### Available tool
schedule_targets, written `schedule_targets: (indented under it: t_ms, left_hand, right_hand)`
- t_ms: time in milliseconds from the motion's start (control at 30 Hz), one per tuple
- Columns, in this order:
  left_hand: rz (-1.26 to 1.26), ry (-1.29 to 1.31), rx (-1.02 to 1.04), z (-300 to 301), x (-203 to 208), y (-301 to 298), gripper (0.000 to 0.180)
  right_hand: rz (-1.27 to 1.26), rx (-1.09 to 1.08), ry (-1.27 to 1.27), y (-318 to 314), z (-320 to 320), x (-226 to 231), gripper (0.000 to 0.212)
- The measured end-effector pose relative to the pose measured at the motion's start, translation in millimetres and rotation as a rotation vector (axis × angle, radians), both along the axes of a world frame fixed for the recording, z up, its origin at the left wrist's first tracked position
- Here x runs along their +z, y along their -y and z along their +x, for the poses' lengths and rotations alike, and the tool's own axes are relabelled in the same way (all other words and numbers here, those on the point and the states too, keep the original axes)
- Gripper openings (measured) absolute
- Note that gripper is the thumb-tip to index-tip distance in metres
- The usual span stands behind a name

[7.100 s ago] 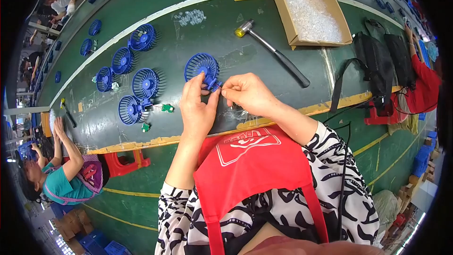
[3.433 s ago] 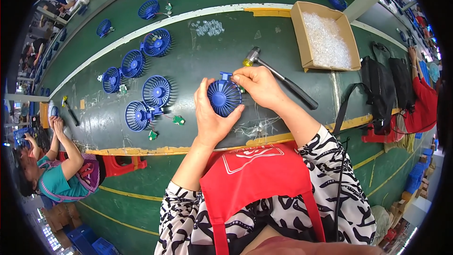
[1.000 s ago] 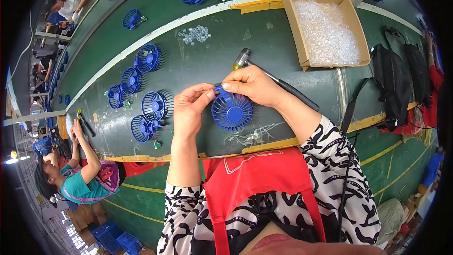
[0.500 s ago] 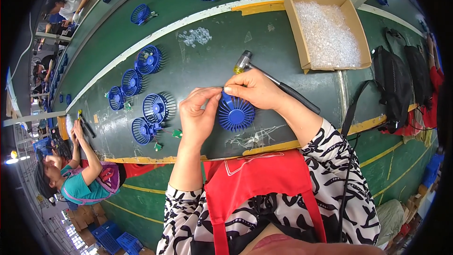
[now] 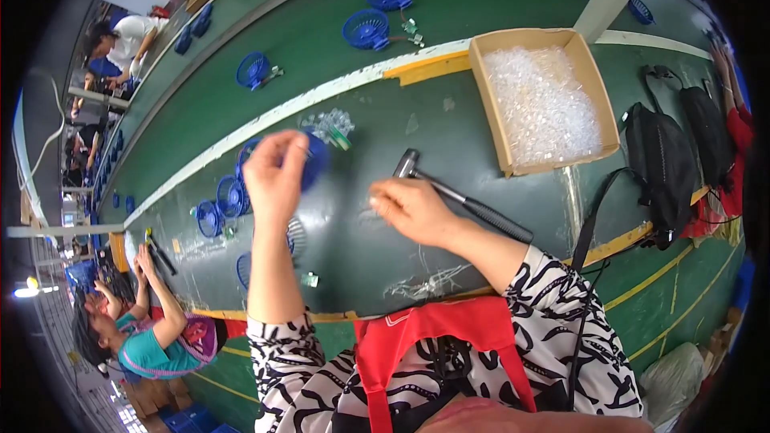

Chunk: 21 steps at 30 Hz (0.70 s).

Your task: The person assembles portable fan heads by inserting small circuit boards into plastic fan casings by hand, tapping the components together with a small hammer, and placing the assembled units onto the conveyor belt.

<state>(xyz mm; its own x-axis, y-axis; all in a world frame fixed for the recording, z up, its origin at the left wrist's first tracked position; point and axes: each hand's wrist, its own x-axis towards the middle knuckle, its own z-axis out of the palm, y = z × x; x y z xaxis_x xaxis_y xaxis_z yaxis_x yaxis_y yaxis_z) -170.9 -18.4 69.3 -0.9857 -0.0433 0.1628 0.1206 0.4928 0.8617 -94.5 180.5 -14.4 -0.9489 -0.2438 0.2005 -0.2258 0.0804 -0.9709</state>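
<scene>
My left hand (image 5: pixel 274 180) is closed at the edge of a round blue slatted fan housing (image 5: pixel 315 164). The housing is smeared by motion and sits over the left part of the bench, with a small green circuit board (image 5: pixel 340 139) at its far side. My right hand (image 5: pixel 411 207) is apart from it, its fingers curled in a pinch; whatever they hold, if anything, is hidden. Just beyond that hand lies a hammer (image 5: pixel 481 214) with a black handle. More blue fan housings (image 5: pixel 231 196) lie to the left, partly hidden by my left hand and forearm.
A cardboard box (image 5: pixel 488 104) of small clear plastic pieces stands at the far right. A loose pile of clear pieces (image 5: pixel 330 122) lies beyond my left hand. Black bags (image 5: pixel 654 156) hang at the right. Fan housings (image 5: pixel 367 30) lie across the white strip. A co-worker (image 5: pixel 156 329) sits at left.
My hands have come apart. The left has carried the blue fan housing leftward and away from me, while the right has let go of it and moved slightly nearer me.
</scene>
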Motion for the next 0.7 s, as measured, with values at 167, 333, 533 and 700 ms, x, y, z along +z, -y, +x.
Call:
schedule_targets:
  t_ms: [167, 333, 533, 700]
  left_hand:
    - [-0.641, -0.627, -0.083, -115, -25, -1, 0.022]
    - [-0.692, -0.505, -0.261, -195, -42, -77, 0.036]
    - [-0.739, -0.298, -0.398, -267, -58, -167, 0.047]
    - [-0.529, 0.018, -0.34, -282, -82, -186, 0.038]
  right_hand:
    - [0.046, -0.011, -0.147, 3, 2, -5, 0.015]
    - [0.052, -0.019, -0.135, 0, 6, -4, 0.013]
    - [0.118, 0.027, -0.169, -1, 6, -7, 0.014]
    - [0.109, 0.051, -0.151, -1, -1, -6, 0.013]
